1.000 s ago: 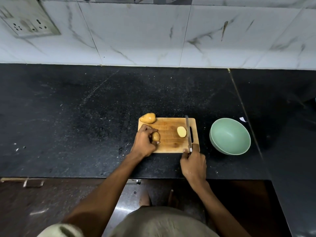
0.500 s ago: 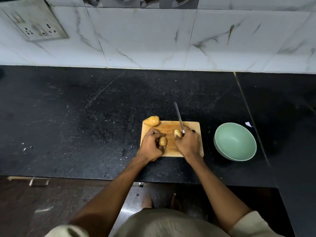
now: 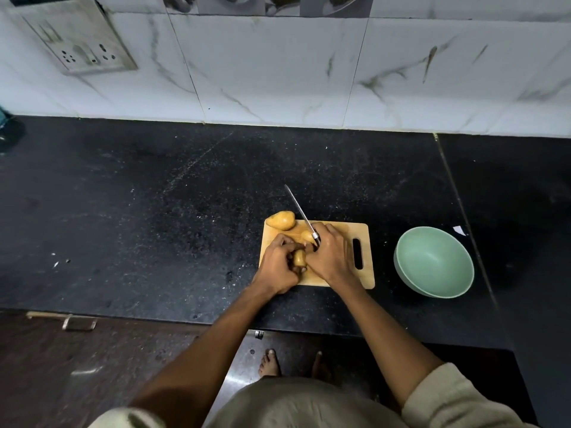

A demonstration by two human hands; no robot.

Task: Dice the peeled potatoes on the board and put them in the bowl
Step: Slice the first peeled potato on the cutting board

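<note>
Hands meet over the rectangular wooden cutting board (image 3: 340,273) near the black stone counter's (image 3: 154,227) front edge: left hand (image 3: 276,267) curls around a small yellow potato half (image 3: 299,258), right hand (image 3: 329,257) grips a steel-bladed knife (image 3: 298,210) beside another half (image 3: 307,235). Whole peeled potato (image 3: 281,220) sits at the board's far left corner; pale green round bowl (image 3: 434,262) stands right of the board

Yellow potatoes (image 3: 281,220), tan board (image 3: 346,242), mint-green bowl (image 3: 434,262), speckled black counter (image 3: 154,211), white marbled tiles (image 3: 278,72).

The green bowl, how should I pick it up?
Take the round green bowl by its rim, coming from above on the near-right side. It stands upright and open on the black counter, with nothing seen inside, and that side is away from the wooden cutting board.
</note>
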